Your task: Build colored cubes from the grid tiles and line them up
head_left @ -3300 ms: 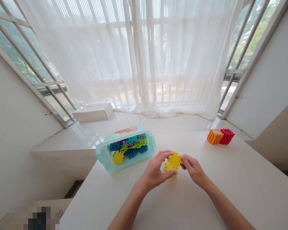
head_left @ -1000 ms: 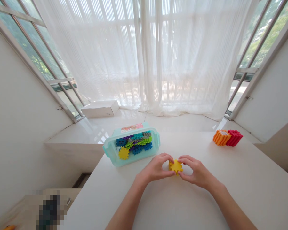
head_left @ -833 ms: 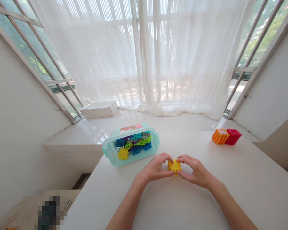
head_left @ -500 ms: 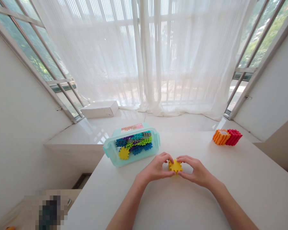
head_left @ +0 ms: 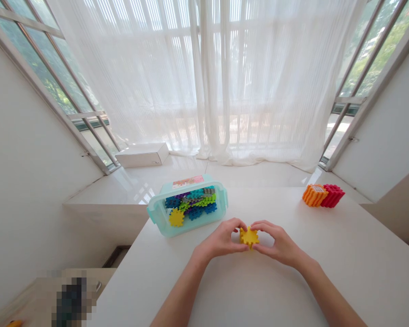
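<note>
Between my hands are yellow notched building tiles (head_left: 249,236), apparently more than one deep, at the middle of the white table (head_left: 245,290). My left hand (head_left: 226,237) grips their left side with thumb and fingers. On the right side my right hand (head_left: 276,240) pinches them the same way. Behind my left hand stands a pale teal plastic tub (head_left: 170,230) holding several blue, green, purple and grey notched tiles. Another yellow tile (head_left: 176,218) leans in its near left part.
An orange stack of tiles (head_left: 315,195) and a red stack of tiles (head_left: 333,195) stand side by side at the table's far right. A white box (head_left: 143,155) lies on the ledge beneath the sheer curtain (head_left: 211,91).
My hands and the yellow tiles stay almost where they were. Only a very slight shift of the whole view shows.
</note>
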### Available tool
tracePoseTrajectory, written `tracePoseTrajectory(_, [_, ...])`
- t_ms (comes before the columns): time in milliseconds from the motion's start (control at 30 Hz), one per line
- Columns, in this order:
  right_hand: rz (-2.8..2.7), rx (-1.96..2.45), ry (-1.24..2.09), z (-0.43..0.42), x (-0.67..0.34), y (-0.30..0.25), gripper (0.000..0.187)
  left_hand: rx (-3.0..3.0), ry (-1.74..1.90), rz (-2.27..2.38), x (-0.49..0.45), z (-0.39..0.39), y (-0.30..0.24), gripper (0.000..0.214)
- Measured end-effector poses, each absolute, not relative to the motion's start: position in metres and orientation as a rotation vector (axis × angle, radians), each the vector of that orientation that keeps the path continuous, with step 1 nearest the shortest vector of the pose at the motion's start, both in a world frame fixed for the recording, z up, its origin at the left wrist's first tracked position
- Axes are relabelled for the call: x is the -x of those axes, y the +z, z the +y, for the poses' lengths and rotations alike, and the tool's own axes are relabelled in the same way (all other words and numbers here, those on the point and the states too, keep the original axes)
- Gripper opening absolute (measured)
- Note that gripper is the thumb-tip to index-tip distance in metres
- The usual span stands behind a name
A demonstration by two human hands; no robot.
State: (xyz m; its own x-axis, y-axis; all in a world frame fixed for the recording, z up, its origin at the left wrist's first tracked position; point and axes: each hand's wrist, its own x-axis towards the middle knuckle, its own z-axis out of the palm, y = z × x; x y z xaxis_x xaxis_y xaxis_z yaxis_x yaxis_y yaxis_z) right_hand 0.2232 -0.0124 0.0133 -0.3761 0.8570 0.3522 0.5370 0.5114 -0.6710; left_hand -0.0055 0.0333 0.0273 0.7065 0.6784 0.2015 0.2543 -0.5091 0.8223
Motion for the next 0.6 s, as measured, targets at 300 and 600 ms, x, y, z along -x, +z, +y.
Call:
tracePoseTrajectory(300, [-2.075, 1.132, 0.603, -0.0121, -0.2234, 0.0126, 0.034, -2.105, 0.641, 0.679, 0.0068, 0.0331, 0.0311, 0.031])
tracePoseTrajectory(600, [-2.082, 1.111, 0.642, -0.0130, -0.2239, 0.0118, 0.037, -2.189, 0.636, 0.730, 0.0068, 0.0320, 0.0288, 0.023])
